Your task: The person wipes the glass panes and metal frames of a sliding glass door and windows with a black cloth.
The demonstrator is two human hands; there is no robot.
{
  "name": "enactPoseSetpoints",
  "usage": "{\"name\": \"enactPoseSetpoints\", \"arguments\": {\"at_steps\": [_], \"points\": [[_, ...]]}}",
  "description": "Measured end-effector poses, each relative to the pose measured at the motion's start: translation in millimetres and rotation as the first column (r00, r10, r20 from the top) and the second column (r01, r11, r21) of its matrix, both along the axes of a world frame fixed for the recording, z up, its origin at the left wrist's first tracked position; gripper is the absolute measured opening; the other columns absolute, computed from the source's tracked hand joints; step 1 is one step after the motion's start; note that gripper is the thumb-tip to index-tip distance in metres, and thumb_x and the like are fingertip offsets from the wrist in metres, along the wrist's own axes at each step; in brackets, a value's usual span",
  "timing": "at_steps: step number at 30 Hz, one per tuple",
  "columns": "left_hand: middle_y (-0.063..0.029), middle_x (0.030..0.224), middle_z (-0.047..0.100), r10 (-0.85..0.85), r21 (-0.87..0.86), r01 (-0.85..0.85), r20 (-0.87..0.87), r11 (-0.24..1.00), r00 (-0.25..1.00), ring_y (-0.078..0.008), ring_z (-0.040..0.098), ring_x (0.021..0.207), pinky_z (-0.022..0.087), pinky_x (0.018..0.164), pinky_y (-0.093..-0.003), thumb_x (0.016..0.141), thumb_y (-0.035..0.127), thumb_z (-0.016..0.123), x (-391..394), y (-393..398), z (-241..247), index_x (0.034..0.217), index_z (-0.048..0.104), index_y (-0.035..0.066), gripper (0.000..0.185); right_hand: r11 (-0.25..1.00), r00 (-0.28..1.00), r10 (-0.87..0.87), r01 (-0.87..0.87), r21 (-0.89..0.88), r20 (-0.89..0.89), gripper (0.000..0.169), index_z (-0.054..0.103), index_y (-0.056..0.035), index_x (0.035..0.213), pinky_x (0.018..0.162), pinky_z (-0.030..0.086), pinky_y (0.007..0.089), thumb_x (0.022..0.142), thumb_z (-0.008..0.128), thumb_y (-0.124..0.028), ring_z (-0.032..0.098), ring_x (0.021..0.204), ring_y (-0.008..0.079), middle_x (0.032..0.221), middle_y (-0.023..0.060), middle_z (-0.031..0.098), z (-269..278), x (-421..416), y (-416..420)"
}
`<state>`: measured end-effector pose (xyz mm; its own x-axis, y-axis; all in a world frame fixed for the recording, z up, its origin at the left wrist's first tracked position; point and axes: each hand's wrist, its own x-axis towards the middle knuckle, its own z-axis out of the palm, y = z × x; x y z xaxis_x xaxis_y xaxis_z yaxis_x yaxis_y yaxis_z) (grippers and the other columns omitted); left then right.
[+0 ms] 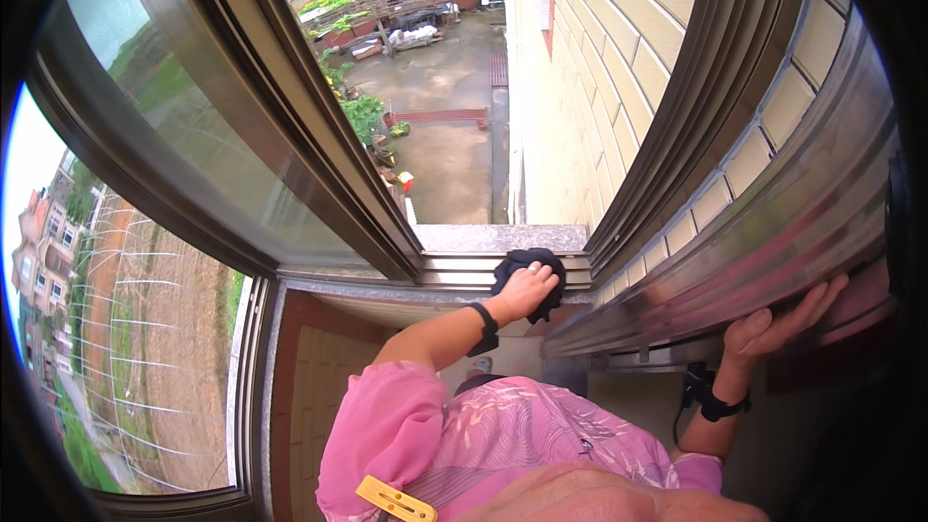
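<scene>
My left hand [528, 290] presses on a bunched black cloth [540, 308], its fingers curled over it. The cloth lies across the metal sliding-window track [460, 272] at the sill, near the right-hand jamb. A ring and a black wristband show on this arm. Off to the right, my right hand [779, 326] rests against the lower edge of a glossy reflective panel [725, 246], thumb apart from the fingers. It holds nothing that I can see, though part of the fingers' contact is hidden.
Brown-framed sliding panes [217, 159] stand to the left of the window opening. A stone outer ledge [500, 238] lies past the track, with a tiled outside wall [616, 36] at right. Far below is a concrete yard [449, 174]. A yellow clip [396, 499] sits near my shoulder.
</scene>
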<state>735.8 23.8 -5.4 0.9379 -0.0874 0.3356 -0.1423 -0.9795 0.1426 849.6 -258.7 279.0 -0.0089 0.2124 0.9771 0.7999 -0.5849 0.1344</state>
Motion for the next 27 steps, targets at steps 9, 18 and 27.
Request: {"name": "enactPoseSetpoints", "arguments": {"at_steps": [9, 18, 27], "points": [[-0.0054, 0.089, 0.051, 0.346, 0.175, -0.340, -0.003, 0.924, 0.938, -0.0251, 0.053, 0.085, 0.044, 0.063, -0.0365, 0.071, 0.010, 0.060, -118, 82, 8, 0.096, 0.053, 0.014, 0.027, 0.999, 0.999, -0.019, 0.018, 0.029, 0.040, 0.063, 0.029, 0.0043, 0.140, 0.108, 0.026, 0.0504, 0.098, 0.034, -0.042, 0.030, 0.134, 0.0411, 0.145, 0.0282, 0.025, 3, -1, -3], [-0.0095, 0.095, 0.055, 0.328, -0.021, -0.328, 0.007, 0.945, 0.945, -0.0318, 0.053, 0.087, 0.048, 0.068, -0.0400, 0.063, -0.002, 0.061, -94, 56, 3, 0.098, 0.060, 0.008, 0.036, 0.997, 0.990, 0.074, -0.076, 0.010, 0.122, 0.061, 0.031, 0.0058, 0.138, 0.107, 0.024, 0.0493, 0.097, 0.035, -0.039, 0.031, 0.131, 0.0397, 0.142, 0.0265, 0.031, 4, 7, 3], [-0.0083, 0.110, 0.053, -0.149, 0.012, 0.150, -0.034, 0.989, 0.988, -0.0241, 0.051, 0.099, 0.047, 0.072, -0.0323, 0.071, 0.012, 0.058, 18, -76, -27, 0.113, 0.056, 0.004, 0.043, 0.999, 0.992, -0.035, 0.040, -0.036, 0.125, 0.067, 0.031, 0.0056, 0.139, 0.107, 0.023, 0.0499, 0.095, 0.037, -0.045, 0.029, 0.132, 0.0385, 0.143, 0.0261, 0.030, 4, 7, -2]]}}
